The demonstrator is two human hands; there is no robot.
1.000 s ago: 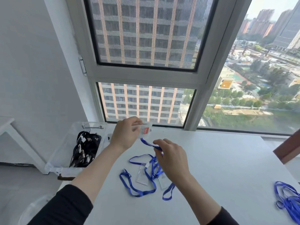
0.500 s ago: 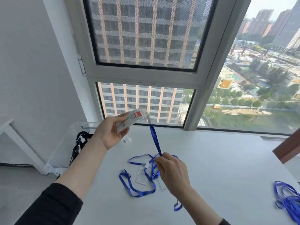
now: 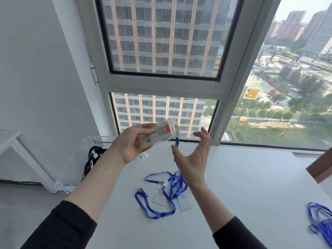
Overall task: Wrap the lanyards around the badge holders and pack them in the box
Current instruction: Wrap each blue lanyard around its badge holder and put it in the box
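Observation:
My left hand holds a clear badge holder with a red label, raised above the white table. Its blue lanyard hangs down from the holder's clip, passing in front of my right hand. That hand is just right of the holder, fingers spread, palm facing left, gripping nothing. Two more clear holders with tangled blue lanyards lie on the table below. The clear plastic box sits at the table's left, holding black lanyards.
More blue lanyards lie at the table's right edge. A brown chair back stands at the right. The window frame runs along the table's far side. A white side table stands to the left.
My left hand has lifted the badge holder higher. My right hand has let go of the blue lanyard and risen beside the holder with fingers spread.

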